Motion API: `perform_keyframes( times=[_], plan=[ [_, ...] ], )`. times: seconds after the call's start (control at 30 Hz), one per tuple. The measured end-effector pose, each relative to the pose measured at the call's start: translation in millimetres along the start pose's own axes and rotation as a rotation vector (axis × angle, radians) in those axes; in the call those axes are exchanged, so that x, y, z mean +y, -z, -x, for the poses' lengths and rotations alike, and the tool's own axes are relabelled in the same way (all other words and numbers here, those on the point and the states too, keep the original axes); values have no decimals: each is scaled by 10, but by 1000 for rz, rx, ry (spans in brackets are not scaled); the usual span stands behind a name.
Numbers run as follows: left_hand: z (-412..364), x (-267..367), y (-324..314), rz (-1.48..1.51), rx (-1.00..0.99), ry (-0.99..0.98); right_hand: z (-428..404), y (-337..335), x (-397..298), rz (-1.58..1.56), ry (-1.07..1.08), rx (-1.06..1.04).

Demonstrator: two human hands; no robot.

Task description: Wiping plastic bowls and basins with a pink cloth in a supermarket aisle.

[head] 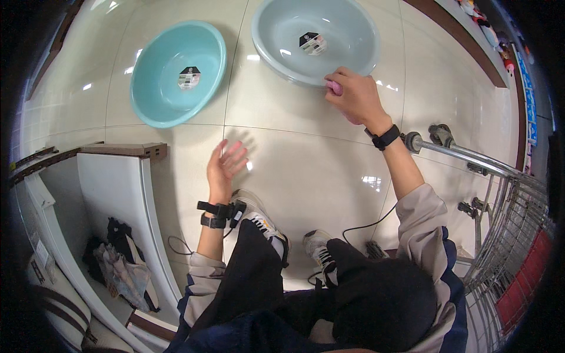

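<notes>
My right hand (355, 97) is closed around a pink cloth (335, 87), right by the near rim of a large grey-blue plastic basin (282, 64). Most of the cloth is hidden in the fist. My left hand (226, 165) is held over the floor with its fingers spread and nothing in it, slightly blurred. Beyond it, to the upper left, a turquoise plastic basin (150, 95) rests on the tiles. Each basin has a label with writing stuck to its inside bottom. Black bands are on both wrists.
A wire shopping cart (507, 212) with metal tubes and wheels stands at the right. At the lower left is an open white shelf unit (119, 189) with crumpled fabric items (126, 269) inside. A thin black cable (366, 227) runs near my shoes. Shelving edges the upper right.
</notes>
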State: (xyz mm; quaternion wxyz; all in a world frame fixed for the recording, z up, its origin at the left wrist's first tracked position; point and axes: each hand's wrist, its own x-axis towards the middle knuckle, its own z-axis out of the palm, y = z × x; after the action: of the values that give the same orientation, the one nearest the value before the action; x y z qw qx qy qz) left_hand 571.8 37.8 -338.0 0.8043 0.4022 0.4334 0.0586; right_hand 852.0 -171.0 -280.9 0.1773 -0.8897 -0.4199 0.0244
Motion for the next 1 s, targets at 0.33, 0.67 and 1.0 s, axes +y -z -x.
perform_keyframes(
  times=[0.33, 0.67, 1.0],
  plan=[
    [152, -76, -354, -202, -161, 35, -7, 126, 130, 16, 170, 89],
    [-442, 500, -1208, -309, -353, -286, 58, 124, -51, -12, 181, -33],
    [-242, 335, -1014, -482, -22, -412, 298, 407, -347, -435, -397, -145]
  ],
)
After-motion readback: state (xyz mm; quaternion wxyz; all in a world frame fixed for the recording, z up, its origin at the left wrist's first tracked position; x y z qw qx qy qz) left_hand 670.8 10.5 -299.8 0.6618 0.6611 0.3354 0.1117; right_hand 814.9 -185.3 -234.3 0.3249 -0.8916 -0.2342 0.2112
